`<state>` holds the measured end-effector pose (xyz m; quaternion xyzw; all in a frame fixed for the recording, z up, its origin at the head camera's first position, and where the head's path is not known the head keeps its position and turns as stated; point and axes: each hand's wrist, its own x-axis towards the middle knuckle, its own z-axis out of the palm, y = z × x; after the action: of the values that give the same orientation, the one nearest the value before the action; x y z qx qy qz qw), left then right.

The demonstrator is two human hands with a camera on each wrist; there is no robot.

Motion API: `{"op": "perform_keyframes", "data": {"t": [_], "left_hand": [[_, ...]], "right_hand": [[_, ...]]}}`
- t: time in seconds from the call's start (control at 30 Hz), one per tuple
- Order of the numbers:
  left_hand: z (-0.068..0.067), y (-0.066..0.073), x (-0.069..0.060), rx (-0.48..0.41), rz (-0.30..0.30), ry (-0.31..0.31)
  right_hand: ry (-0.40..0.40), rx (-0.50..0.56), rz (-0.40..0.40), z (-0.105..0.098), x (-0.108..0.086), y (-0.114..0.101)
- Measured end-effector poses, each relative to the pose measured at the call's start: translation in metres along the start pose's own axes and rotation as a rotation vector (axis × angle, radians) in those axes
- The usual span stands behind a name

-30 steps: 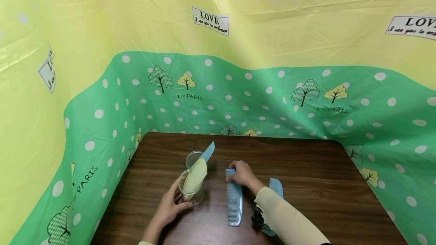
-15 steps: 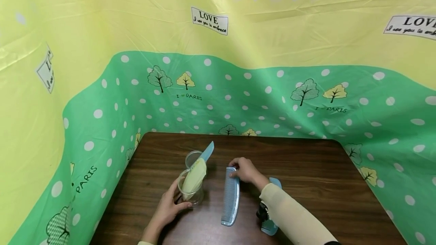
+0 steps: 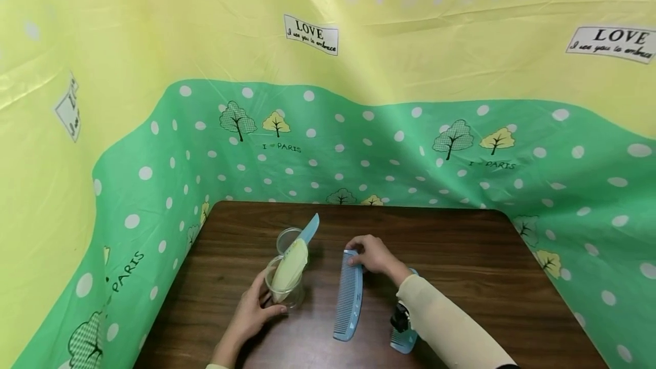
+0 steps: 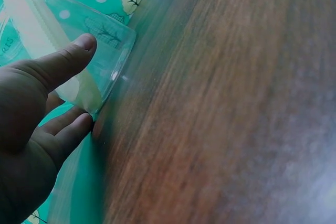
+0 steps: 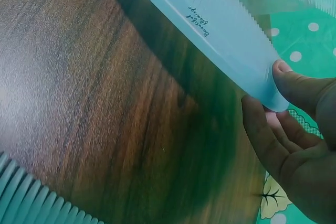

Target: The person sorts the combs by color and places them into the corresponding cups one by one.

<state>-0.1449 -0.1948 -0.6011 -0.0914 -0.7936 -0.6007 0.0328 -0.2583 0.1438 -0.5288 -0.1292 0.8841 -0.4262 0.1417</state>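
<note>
My left hand (image 3: pixel 250 309) grips a clear plastic cup (image 3: pixel 294 299) at the left of the table. The cup leans, and a pale yellow flat thing (image 3: pixel 290 266) and a blue comb (image 3: pixel 310 228) stick up out of it. In the left wrist view, thumb and fingers lie around the cup wall (image 4: pixel 107 40). My right hand (image 3: pixel 373 253) pinches another blue comb (image 3: pixel 351 300) by its far end; the right wrist view shows the comb (image 5: pixel 226 59) lifted over the table with its shadow below.
A second clear cup (image 3: pixel 281 242) stands behind the held one. Another blue comb (image 3: pixel 404 341) lies on the dark wood table (image 3: pixel 461 255), partly hidden by my right forearm. A green and yellow patterned cloth (image 3: pixel 389 147) walls the table on the back and sides.
My right hand has moved slightly away from me and to the right, raising and tilting the comb it pinches. My left hand and its cup look unmoved on the table.
</note>
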Motion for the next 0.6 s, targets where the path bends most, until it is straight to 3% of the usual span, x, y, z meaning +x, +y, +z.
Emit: {"op": "perform_keyframes", "data": {"t": [0.2,0.47,0.6], "left_hand": [[0.0,0.001,0.003,0.002,0.016,-0.007],[-0.002,0.002,0.004,-0.072,0.005,-0.044],[-0.002,0.001,0.005,-0.048,0.021,-0.036]], "right_hand": [[0.005,0.059,-0.012,-0.008,-0.005,-0.001],[0.036,0.068,-0.102,-0.02,-0.011,-0.001],[0.061,0.078,-0.116,-0.025,-0.014,-0.003]]}}
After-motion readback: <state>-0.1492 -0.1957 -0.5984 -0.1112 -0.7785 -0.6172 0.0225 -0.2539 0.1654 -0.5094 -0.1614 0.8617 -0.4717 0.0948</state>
